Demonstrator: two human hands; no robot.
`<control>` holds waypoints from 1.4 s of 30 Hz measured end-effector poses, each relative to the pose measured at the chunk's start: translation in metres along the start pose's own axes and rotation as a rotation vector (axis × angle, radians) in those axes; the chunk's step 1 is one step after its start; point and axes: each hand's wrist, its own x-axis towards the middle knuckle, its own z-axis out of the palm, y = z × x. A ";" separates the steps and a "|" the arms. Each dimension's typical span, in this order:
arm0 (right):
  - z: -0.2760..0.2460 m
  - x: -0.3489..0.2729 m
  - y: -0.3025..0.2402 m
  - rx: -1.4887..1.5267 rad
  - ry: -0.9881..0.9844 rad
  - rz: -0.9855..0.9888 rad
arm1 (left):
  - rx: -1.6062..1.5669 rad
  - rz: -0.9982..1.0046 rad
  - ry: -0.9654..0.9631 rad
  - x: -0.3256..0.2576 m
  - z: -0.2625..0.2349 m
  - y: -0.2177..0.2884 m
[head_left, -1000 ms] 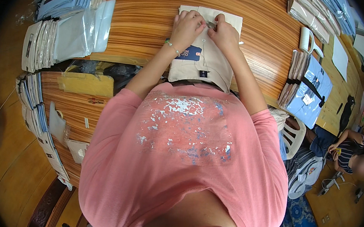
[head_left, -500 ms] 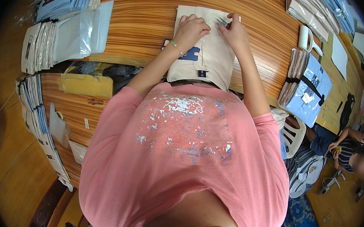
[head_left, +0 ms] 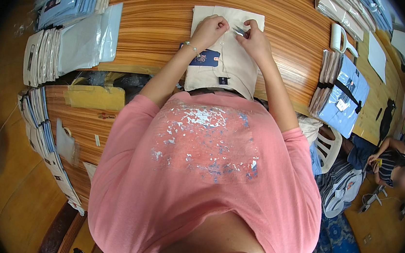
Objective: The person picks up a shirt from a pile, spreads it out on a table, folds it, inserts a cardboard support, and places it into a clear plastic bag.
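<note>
Beige folded cloth lies on the wooden table, and both hands rest on its far end. The left hand is curled shut, pressing the cloth. The right hand pinches small metal scissors between bent fingers. A blue tag sits on the cloth near the left wrist.

navy tag on beige garment; clear bags left; bagged blue shirts right
</note>
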 end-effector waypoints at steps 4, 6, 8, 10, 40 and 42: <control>0.004 -0.004 -0.005 -0.044 -0.053 -0.023 | -0.142 -0.108 0.043 -0.002 -0.002 -0.002; 0.008 -0.002 -0.006 -0.050 -0.062 -0.030 | -0.169 -0.123 0.036 -0.002 -0.003 -0.002; 0.009 0.000 -0.010 -0.044 -0.066 -0.040 | -0.169 -0.123 0.021 -0.002 -0.004 -0.001; 0.010 0.002 -0.013 -0.044 -0.072 -0.053 | -0.158 -0.123 0.001 -0.002 -0.006 0.002; 0.034 -0.039 -0.043 -0.109 -0.216 -0.426 | 0.408 0.044 -0.213 -0.064 -0.063 0.027; 0.039 -0.046 -0.047 -0.222 -0.222 -0.465 | 0.297 -0.064 -0.208 -0.074 -0.068 0.022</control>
